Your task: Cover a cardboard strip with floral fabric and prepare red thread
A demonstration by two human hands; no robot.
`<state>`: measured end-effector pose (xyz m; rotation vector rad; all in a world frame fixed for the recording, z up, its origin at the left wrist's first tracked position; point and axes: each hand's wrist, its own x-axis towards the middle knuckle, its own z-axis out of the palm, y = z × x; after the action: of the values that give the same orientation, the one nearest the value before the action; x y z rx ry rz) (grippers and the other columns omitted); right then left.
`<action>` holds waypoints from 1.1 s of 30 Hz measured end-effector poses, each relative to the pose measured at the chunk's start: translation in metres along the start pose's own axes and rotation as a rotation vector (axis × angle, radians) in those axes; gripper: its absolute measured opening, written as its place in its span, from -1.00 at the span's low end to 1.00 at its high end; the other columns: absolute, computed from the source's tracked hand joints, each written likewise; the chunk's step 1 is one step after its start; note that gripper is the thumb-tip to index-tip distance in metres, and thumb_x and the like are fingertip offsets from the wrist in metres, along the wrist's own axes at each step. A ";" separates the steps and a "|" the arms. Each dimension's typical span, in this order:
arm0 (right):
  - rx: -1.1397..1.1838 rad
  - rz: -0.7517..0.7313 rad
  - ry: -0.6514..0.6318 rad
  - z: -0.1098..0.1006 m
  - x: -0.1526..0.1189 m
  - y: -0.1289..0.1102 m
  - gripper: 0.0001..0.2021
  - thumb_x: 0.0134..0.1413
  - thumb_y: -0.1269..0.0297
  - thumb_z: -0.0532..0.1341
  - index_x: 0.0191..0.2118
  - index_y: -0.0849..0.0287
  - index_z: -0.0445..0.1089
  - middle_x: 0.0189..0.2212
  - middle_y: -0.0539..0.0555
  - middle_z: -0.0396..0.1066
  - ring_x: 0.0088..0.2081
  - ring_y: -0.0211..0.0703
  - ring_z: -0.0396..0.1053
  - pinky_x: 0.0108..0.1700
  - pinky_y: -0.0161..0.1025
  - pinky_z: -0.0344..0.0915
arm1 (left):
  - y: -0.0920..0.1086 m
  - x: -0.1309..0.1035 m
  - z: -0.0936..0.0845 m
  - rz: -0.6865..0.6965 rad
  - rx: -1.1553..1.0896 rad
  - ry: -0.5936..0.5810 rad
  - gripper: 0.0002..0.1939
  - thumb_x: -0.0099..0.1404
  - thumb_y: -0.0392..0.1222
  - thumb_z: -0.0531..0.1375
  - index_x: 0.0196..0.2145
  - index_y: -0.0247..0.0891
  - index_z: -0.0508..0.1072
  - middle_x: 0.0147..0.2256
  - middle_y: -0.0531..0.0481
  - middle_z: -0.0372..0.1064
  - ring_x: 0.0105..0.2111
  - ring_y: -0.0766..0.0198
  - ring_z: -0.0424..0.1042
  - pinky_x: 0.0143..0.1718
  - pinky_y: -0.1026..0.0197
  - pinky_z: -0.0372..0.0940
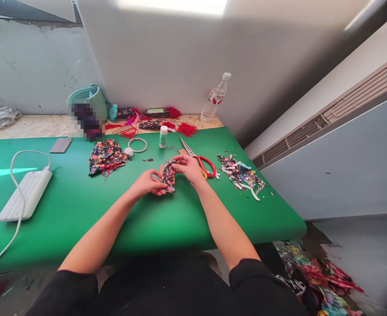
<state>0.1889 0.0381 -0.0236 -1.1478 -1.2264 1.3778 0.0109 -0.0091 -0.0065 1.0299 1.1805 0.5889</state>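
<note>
A small black floral fabric piece (168, 176) is held upright between both hands above the green table. My left hand (150, 182) grips its lower left edge, and my right hand (189, 167) pinches its upper right corner. Just right of the hands lie scissors with red handles (209, 166), blades pointing up and left. A glue stick (163, 137) stands behind the hands. To the left, a larger floral fabric pile (107, 157) has red thread on it, with a white cap (128, 151) and a roll of tape (137, 145) beside it.
Fabric and paper scraps (242, 173) cover the table's right side. A power bank (27, 195) with a white cable lies at the left. Along the back are a leaning water bottle (215, 98), red tassels (187, 129) and a mint bag (94, 103).
</note>
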 end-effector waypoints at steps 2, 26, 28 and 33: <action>-0.120 -0.066 -0.007 0.002 0.004 0.008 -0.81 -0.30 0.31 0.33 -0.42 0.18 0.41 -0.49 0.01 0.47 -0.41 -0.18 0.42 -0.31 -0.17 0.40 | 0.001 0.000 -0.003 -0.029 0.039 0.002 -0.55 -0.07 -0.23 0.40 -0.35 -0.26 0.19 -0.59 0.01 0.45 -0.60 0.30 0.46 -0.58 0.32 0.32; -0.277 -0.223 -0.190 0.017 -0.002 0.012 -0.80 -0.20 0.32 0.26 -0.42 0.11 0.20 -0.47 -0.08 0.33 -0.41 -0.24 0.36 -0.29 -0.24 0.33 | -0.002 0.009 -0.011 0.490 0.362 0.226 -0.41 0.07 -0.28 0.19 0.07 -0.15 0.15 -0.02 -0.10 0.37 -0.58 0.46 0.39 -0.49 0.32 0.29; -0.181 -0.204 -0.251 0.018 -0.006 0.009 -0.74 -0.21 0.30 0.28 -0.39 0.10 0.17 -0.45 -0.09 0.33 -0.40 -0.26 0.36 -0.29 -0.26 0.33 | -0.003 0.010 -0.007 0.491 0.236 0.202 -0.47 0.08 -0.22 0.19 0.03 -0.22 0.22 -0.23 -0.03 0.45 -0.56 0.40 0.41 -0.48 0.31 0.32; -0.191 -0.110 -0.307 0.019 -0.008 0.008 -0.61 -0.31 0.33 0.36 -0.26 0.12 0.28 -0.42 -0.05 0.39 -0.40 -0.25 0.39 -0.29 -0.26 0.35 | 0.003 0.011 -0.008 0.461 -0.109 0.281 -0.68 0.00 -0.13 0.28 -0.29 -0.34 0.39 -0.52 0.05 0.40 -0.50 0.29 0.45 -0.38 0.21 0.39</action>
<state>0.1703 0.0272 -0.0301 -1.0034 -1.6450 1.4121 0.0073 0.0036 -0.0092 1.1584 1.1397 1.1795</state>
